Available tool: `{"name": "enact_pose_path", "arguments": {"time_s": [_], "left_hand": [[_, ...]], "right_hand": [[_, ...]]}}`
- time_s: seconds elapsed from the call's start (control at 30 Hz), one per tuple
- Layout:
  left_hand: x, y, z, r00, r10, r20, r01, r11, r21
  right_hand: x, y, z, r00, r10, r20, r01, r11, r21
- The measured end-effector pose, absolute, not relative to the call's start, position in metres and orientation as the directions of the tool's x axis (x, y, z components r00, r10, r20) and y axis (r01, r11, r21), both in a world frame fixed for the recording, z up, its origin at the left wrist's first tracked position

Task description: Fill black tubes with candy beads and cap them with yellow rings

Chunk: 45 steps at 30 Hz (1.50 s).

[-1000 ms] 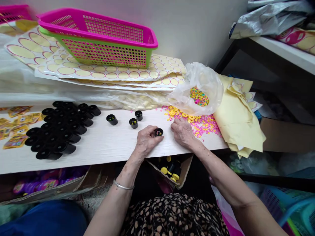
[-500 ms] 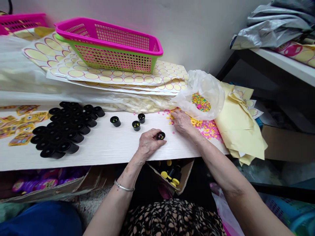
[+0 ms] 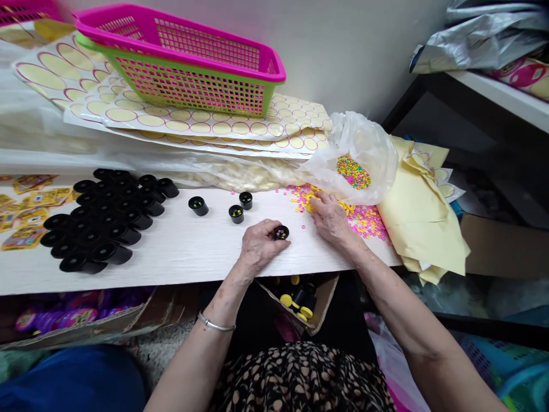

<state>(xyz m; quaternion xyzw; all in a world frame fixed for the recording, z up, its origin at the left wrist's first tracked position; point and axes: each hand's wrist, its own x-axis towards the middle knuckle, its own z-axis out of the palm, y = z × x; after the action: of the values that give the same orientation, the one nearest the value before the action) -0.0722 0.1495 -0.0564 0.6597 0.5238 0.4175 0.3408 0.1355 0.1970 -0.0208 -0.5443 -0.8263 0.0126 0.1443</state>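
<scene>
My left hand [image 3: 258, 246] rests on the white tabletop [image 3: 184, 252] with thumb and fingers closed round a small black cup [image 3: 281, 232] that has coloured beads in it. My right hand [image 3: 331, 216] lies further right with its fingertips pinched on a yellow ring-shaped lid [image 3: 310, 206] at the edge of a scatter of pink and yellow beads [image 3: 364, 220]. Three more small black cups [image 3: 236, 213] with beads inside stand just behind my left hand. An open clear plastic bag [image 3: 355, 157] holding mixed coloured beads lies behind my right hand.
A cluster of several empty black cups [image 3: 103, 217] lies at the left, beside yellow stickers [image 3: 30, 209]. Sheets of round stickers [image 3: 193, 123] carry a pink-and-green basket [image 3: 180, 68]. Yellow backing paper [image 3: 424, 217] hangs over the right edge. A cardboard box [image 3: 300, 297] with capped cups sits below the table.
My right hand moved from near the held cup back into the bead scatter and closed on a yellow lid. My left hand kept hold of the black cup.
</scene>
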Motion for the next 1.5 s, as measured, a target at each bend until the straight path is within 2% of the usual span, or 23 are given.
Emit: {"name": "enact_pose_path", "arguments": {"time_s": [0.13, 0.33, 0.4, 0.57, 0.77, 0.97, 1.1, 1.33, 1.5], "left_hand": [[-0.072, 0.15, -0.057, 0.095, 0.977, 0.194, 0.417, -0.215, 0.883], [-0.072, 0.15, -0.057, 0.097, 0.976, 0.195, 0.431, -0.218, 0.876], [-0.072, 0.15, -0.056, 0.093, 0.977, 0.192, 0.429, -0.214, 0.878], [-0.072, 0.15, -0.056, 0.1, 0.974, 0.201, 0.437, -0.225, 0.871], [-0.072, 0.151, -0.057, 0.105, 0.973, 0.205, 0.448, -0.231, 0.864], [-0.072, 0.15, -0.058, 0.109, 0.971, 0.212, 0.451, -0.239, 0.86], [-0.072, 0.15, -0.057, 0.111, 0.97, 0.216, 0.439, -0.243, 0.865], [-0.071, 0.149, -0.057, 0.105, 0.972, 0.211, 0.429, -0.235, 0.872], [-0.071, 0.149, -0.055, 0.119, 0.97, 0.212, 0.441, -0.243, 0.864]], "right_hand": [[0.131, 0.178, -0.025, -0.427, 0.881, 0.203, 0.851, 0.467, -0.241], [0.113, 0.16, -0.019, -0.43, 0.901, 0.054, 0.9, 0.433, -0.054], [0.109, 0.156, -0.015, -0.422, 0.906, -0.028, 0.906, 0.421, -0.042], [0.108, 0.157, -0.006, -0.308, 0.914, -0.265, 0.951, 0.307, -0.045], [0.115, 0.176, -0.001, -0.159, 0.946, -0.282, 0.987, 0.145, -0.068], [0.115, 0.183, 0.005, -0.3, 0.879, -0.37, 0.952, 0.301, -0.055], [0.116, 0.183, 0.003, -0.261, 0.911, -0.32, 0.964, 0.264, -0.034], [0.13, 0.172, -0.015, -0.267, 0.956, -0.118, 0.919, 0.216, -0.33], [0.121, 0.154, -0.023, -0.252, 0.965, 0.073, 0.906, 0.262, -0.333]]}}
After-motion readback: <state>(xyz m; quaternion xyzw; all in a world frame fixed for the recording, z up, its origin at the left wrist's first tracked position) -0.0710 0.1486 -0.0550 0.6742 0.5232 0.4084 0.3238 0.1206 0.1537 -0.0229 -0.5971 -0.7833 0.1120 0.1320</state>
